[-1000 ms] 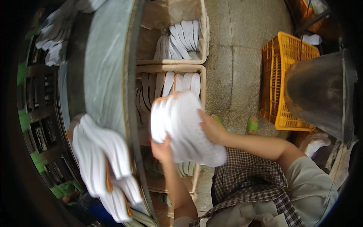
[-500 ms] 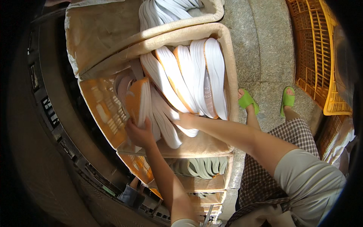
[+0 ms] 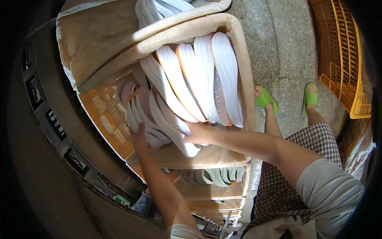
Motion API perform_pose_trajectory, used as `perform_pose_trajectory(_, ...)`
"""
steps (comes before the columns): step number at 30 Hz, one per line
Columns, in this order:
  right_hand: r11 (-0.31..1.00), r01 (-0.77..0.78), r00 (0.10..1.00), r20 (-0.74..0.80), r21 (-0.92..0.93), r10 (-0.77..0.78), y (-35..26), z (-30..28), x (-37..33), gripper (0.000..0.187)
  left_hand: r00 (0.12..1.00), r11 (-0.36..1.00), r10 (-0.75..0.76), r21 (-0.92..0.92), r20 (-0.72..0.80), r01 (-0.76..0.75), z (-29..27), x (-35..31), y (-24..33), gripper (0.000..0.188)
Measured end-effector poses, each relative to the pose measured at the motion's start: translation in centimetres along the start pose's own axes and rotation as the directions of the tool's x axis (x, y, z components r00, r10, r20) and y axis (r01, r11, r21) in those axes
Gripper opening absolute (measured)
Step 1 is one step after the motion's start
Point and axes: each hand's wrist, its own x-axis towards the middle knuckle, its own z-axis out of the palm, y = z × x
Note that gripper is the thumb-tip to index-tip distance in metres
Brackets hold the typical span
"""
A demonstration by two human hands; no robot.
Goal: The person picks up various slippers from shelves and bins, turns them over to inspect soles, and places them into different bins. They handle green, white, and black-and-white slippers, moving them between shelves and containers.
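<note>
White shoe soles [image 3: 185, 79] with orange and grey undersides stand packed on edge in a row inside a cloth-lined basket [image 3: 248, 91]. Left of that row leans a looser, shaded bundle of shoe soles [image 3: 153, 113]. My left hand [image 3: 138, 137], slightly blurred, grips the near left end of this bundle, with its fingers partly hidden. The right hand [image 3: 198, 133] closes on the bundle's right side, just below the near ends of the upright row; its fingertips are partly covered by soles.
Another lined basket with white soles [image 3: 161, 10] adjoins at the far side. Nearer me, a further basket holds pale green soles [image 3: 223, 176]. Yellow plastic crates [image 3: 338, 59] stand at the right. Dark machinery [image 3: 59, 127] runs along the left. Green slippers [image 3: 266, 98] are on the stone floor.
The left bundle has turned, so its broad orange face no longer shows and its white edges face up. My left hand moved slightly left and away; the right stays beside the soles.
</note>
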Motion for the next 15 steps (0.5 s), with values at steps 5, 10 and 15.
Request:
perform_pose_trajectory(5, 0.999, -0.030, 0.976, -0.216, -0.042, 0.020, 2.2, 1.4, -4.8, 0.082, 1.000, 0.999, 0.009, -0.035, 0.009, -0.009, 4.1, -3.5, -2.2, 0.074)
perform_pose_trajectory(10, 0.976, -0.087, 0.964, -0.263, -0.198, 0.032, 3.6, 1.3, -3.7, 0.071, 0.994, 0.974, -0.105, -0.204, -0.013, 0.100, 4.7, -2.9, -3.1, 0.072)
perform_pose_trajectory(15, 0.967, -0.080, 0.991, -0.124, -0.242, 0.051, 3.0, -1.1, -6.7, 0.058, 0.995, 0.973, 0.029, -0.227, -0.093, -0.050, 5.3, -5.1, -2.0, 0.083)
